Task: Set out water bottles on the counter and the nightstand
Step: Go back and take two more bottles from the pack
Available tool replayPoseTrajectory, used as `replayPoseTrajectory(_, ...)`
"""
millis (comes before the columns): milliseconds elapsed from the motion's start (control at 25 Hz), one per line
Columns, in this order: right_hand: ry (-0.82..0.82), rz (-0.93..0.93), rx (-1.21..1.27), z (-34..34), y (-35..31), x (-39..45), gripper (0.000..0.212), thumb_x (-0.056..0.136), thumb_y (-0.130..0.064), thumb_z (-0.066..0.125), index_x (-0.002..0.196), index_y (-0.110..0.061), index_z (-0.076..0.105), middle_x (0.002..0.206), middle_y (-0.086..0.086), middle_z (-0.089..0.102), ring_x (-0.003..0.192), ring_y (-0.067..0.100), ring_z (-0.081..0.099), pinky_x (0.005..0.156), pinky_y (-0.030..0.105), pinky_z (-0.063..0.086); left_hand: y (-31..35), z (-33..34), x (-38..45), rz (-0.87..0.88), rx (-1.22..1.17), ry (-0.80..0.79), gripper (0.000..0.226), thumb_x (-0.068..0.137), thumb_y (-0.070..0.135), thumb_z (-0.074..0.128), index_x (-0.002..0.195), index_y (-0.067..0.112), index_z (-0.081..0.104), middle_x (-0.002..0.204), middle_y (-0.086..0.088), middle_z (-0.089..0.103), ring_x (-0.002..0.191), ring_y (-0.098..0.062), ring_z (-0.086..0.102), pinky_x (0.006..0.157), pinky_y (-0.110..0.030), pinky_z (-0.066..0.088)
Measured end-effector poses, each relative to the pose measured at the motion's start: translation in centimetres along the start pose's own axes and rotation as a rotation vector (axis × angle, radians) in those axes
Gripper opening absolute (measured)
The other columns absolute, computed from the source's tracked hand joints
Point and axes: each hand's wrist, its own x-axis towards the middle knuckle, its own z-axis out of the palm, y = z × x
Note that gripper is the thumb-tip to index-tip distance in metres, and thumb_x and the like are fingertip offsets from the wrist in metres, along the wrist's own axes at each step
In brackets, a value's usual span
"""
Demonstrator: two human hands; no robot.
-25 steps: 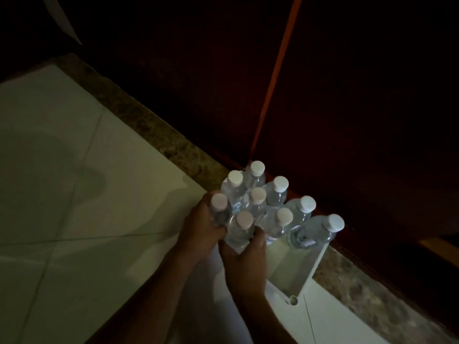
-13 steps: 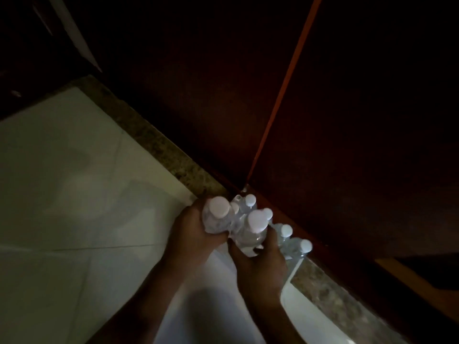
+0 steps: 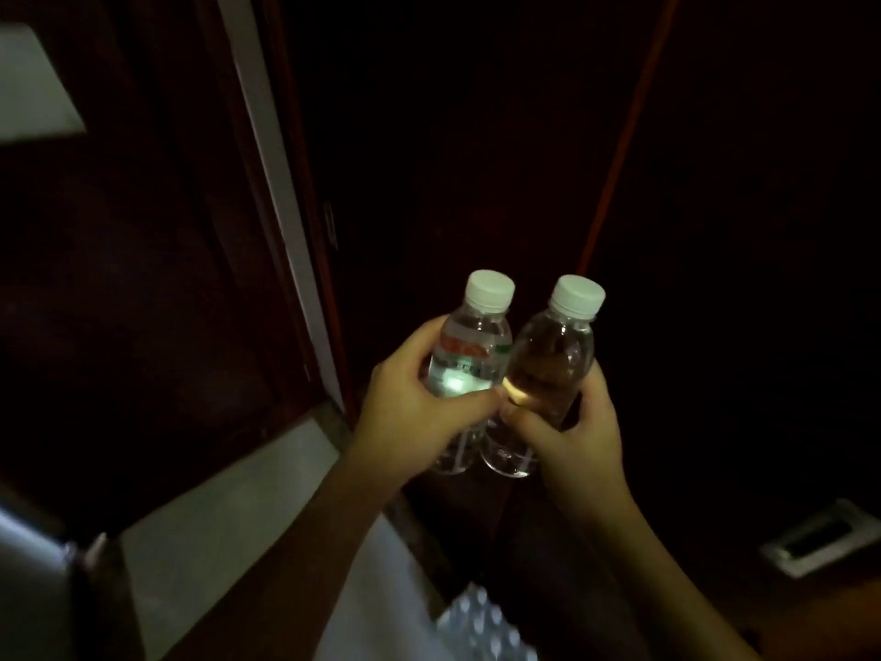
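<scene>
Dark wood panels (image 3: 476, 136) fill most of the view, pretty dim room, with pale floor tile (image 3: 229, 508) down at lower left. Your left hand (image 3: 410, 412) is wrapped around the labelled bottle (image 3: 465, 369), and your right hand (image 3: 577, 431) is curled around the second bottle (image 3: 548, 369). Both are upright, touching side by side, held up in the air. More white-capped bottles (image 3: 481, 627) sit blurry at the bottom edge.
</scene>
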Motion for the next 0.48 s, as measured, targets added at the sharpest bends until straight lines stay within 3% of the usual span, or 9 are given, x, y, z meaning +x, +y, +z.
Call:
replayPoseTrajectory(80,-0.044,-0.112,0.034,-0.7,-7.2,0.8,0.048,0.073,0.005,0.079,0.100,-0.030,0.060,0.087,-0.011,0.075,0.080,0.007,0.073,0.067,0.025,0.058,6.7,0.0,0.0,0.080,-0.073,0.028,0.058,0.072,0.002,0.081,0.124,0.020,0.061,0.100,0.005,0.076,0.092,-0.011,0.073,0.072,-0.024,0.057)
replayPoseTrajectory(200,-0.033,-0.218,0.140,-1.5,-14.6,1.1,0.038,0.067,-0.016,0.079,0.100,-0.029,0.064,0.095,0.005,0.076,0.089,0.023,0.075,0.077,0.043,0.062,14.0,1.0,0.2,0.205,-0.141,0.042,0.045,0.075,-0.004,0.077,0.111,0.021,0.064,0.093,0.001,0.076,0.087,-0.016,0.074,0.068,-0.024,0.058)
replayPoseTrajectory(320,-0.016,-0.262,0.190,-3.2,-18.2,0.4,0.042,0.067,-0.022,0.079,0.105,-0.020,0.062,0.104,0.019,0.072,0.099,0.040,0.070,0.085,0.065,0.055,17.9,2.7,-0.2,0.286,-0.191,0.029,0.038,0.074,0.000,0.075,0.103,0.023,0.065,0.093,-0.003,0.075,0.087,-0.020,0.074,0.071,-0.027,0.058)
replayPoseTrajectory(480,0.044,-0.285,0.188,-6.3,-19.4,-0.6,0.043,0.065,-0.023,0.079,0.104,-0.017,0.062,0.104,0.021,0.072,0.099,0.043,0.070,0.083,0.068,0.054,19.9,5.8,-1.4,0.309,-0.273,0.031,0.038,0.069,0.006,0.073,0.104,0.017,0.065,0.093,-0.006,0.075,0.086,-0.022,0.074,0.071,-0.029,0.059)
